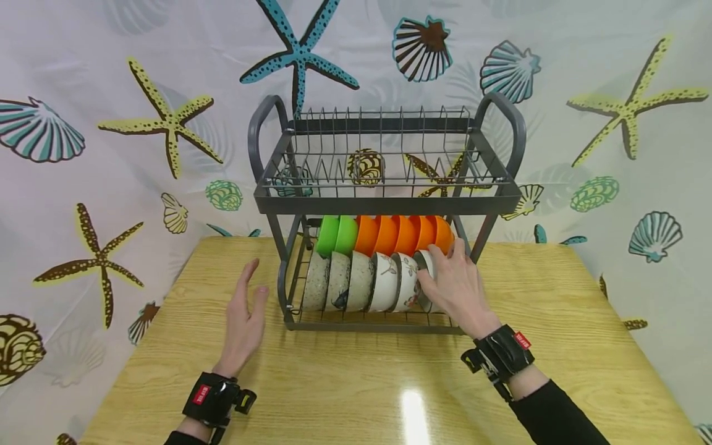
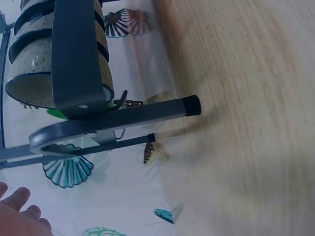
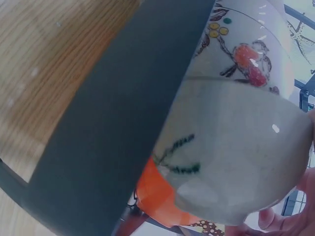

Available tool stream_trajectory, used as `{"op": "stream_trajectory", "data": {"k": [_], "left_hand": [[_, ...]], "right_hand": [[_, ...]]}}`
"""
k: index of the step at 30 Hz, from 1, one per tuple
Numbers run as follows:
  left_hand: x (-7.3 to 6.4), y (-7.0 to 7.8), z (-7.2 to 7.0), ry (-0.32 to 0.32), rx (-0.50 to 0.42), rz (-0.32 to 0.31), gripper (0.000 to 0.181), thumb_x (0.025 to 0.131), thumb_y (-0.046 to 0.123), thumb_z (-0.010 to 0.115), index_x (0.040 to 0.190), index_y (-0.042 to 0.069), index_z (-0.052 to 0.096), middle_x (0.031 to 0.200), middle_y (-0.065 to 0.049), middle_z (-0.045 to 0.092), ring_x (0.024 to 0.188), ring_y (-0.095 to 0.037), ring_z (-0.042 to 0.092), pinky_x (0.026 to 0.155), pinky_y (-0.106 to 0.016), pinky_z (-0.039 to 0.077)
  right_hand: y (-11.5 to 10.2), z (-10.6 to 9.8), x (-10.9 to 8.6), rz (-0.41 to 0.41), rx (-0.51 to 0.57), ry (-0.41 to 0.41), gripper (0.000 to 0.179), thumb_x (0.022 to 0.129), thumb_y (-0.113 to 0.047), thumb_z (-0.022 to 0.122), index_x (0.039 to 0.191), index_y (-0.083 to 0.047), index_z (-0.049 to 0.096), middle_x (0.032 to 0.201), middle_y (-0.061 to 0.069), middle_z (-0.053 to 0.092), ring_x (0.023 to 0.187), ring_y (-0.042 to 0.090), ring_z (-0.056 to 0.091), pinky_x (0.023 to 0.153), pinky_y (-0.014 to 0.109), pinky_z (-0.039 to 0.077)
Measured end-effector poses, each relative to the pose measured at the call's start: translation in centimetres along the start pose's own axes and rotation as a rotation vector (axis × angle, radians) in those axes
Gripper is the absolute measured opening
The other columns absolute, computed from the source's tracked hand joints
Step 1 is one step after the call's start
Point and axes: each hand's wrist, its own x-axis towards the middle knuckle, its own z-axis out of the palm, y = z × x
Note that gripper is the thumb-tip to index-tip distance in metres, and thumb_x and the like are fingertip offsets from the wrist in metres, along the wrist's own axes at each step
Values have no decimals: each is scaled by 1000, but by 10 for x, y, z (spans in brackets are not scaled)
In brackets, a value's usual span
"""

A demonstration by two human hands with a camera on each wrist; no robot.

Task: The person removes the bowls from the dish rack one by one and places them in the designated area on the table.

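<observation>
A two-tier dark dish rack (image 1: 389,205) stands in the middle of the head view. At the right end of its lower front row, my right hand (image 1: 458,287) grips a white bowl (image 3: 236,152) by its upper part, fingers behind and thumb in front. That bowl stands on edge and bears a small green sprig pattern. Beside it are white floral bowls (image 1: 385,284), then grey speckled bowls (image 1: 360,281). Left of the rack, my left hand (image 1: 243,324) hovers with fingers extended, holding nothing. In the left wrist view only its fingertips show.
Behind the front row, green bowls (image 1: 327,235) and several orange bowls (image 1: 387,235) stand on edge. The upper wire tier (image 1: 381,154) holds no dishes. A wooden table (image 1: 345,383) carries the rack, with a patterned cloth (image 1: 378,37) hanging behind.
</observation>
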Motion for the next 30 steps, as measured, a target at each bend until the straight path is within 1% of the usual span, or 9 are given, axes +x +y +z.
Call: {"op": "stream_trajectory", "data": {"k": [8,11,14,18,21,24,28,29,30], "left_hand": [[3,25,12,18,29,211,53,104,9,49,156,6,35,164,-15,32,154,-37,26,122,-64,24],[4,35,17,15,45,309,56,102,6,53,155,6,35,162,-16,35,153,-38,28,121,-63,27],[6,45,23,11,63,421,59,99,5,56,155,6,37,160,-19,39,151,-40,31,123,-58,27],[8,56,30,-13,80,553,55,101,14,55,153,4,40,156,-19,44,151,-38,32,127,-50,24],[8,64,36,-47,95,624,52,106,28,48,151,2,42,157,-17,45,153,-32,30,127,-50,23],[8,73,41,-81,126,683,55,108,37,42,149,1,44,156,-16,45,153,-30,31,127,-49,24],[7,83,48,-120,188,785,55,109,40,39,146,0,47,154,-16,48,152,-31,33,129,-44,21],[6,85,49,-133,204,812,55,109,40,39,146,1,48,153,-17,48,152,-30,33,130,-42,19],[6,87,51,-135,217,854,54,109,39,39,144,1,49,152,-17,50,153,-29,33,130,-41,19]], "right_hand": [[2,-8,-7,-38,-27,87,37,90,-24,60,122,-6,61,98,18,37,62,29,38,44,30,29],[5,-12,-10,-48,-18,111,39,90,-25,58,124,-7,61,99,18,36,62,29,38,43,29,29],[7,-17,-14,-42,16,126,41,90,-24,55,127,-9,60,100,16,35,63,28,39,43,28,28],[11,-23,-20,-41,86,177,43,89,-20,57,131,-8,61,100,16,35,65,27,38,48,29,25],[12,-27,-26,-39,141,220,45,87,-16,58,131,-6,63,99,15,34,63,25,37,50,29,24],[14,-31,-33,-27,197,246,45,85,-13,58,129,-3,64,99,15,35,64,28,44,50,31,35],[13,-38,-40,12,297,249,44,86,-8,55,128,-1,64,101,17,38,77,36,53,56,38,49],[13,-41,-42,27,328,240,44,86,-7,54,128,-2,64,101,17,39,80,37,55,58,40,51],[12,-43,-44,44,357,229,43,87,-6,53,128,-2,65,102,17,41,80,35,53,60,37,49]]}}
